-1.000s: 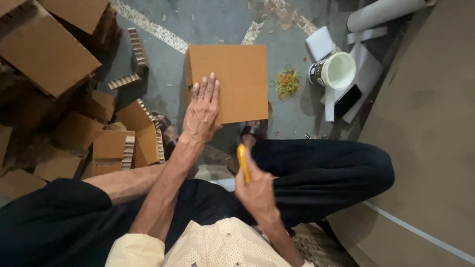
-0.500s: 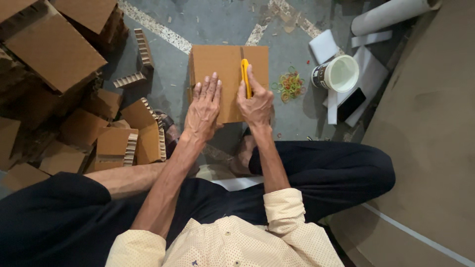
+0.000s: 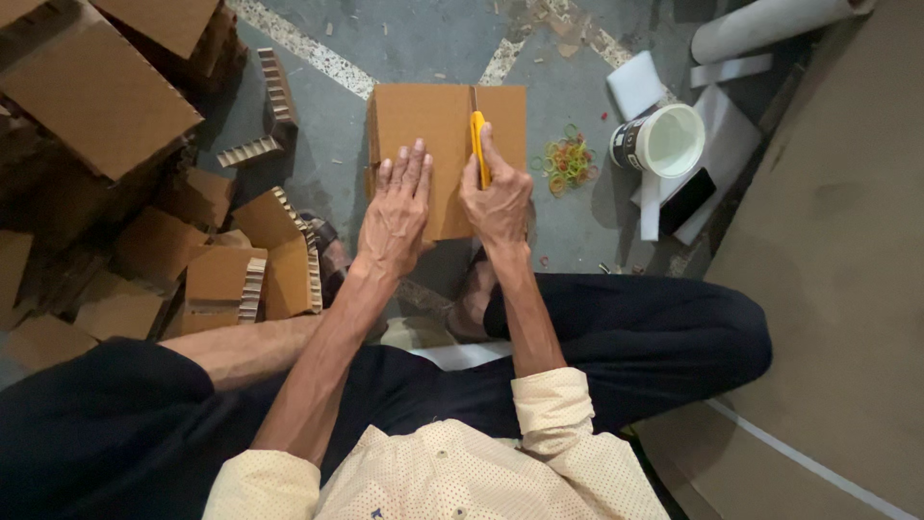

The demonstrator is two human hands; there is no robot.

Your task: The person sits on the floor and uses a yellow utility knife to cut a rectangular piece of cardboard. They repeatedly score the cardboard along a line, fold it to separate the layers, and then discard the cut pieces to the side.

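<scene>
The person sits cross-legged on a grey concrete floor [image 3: 423,48] with a flat rectangular cardboard sheet [image 3: 423,120] lying directly ahead of the knees. The left hand [image 3: 397,214] lies flat and released on the sheet, palm down, fingers spread and pointing away from the body, pressing the lower middle of the board. The right hand [image 3: 499,200] is clenched around a yellow utility knife [image 3: 477,144], which stands against the sheet just right of the left hand, its tip directed toward the far edge. A thin dark line runs from the knife to that far edge of the sheet. To the left lies a heap of cardboard offcuts [image 3: 144,221], several showing corrugated edges. To the right of the sheet, well clear of both hands, a scatter of coloured rubber bands [image 3: 568,159] rests on the floor, and beyond it stands a white open tub [image 3: 669,142] beside white foam pieces [image 3: 637,85] and a pale rolled tube [image 3: 770,24]. A large brown board [image 3: 837,241] covers the floor at far right.
</scene>
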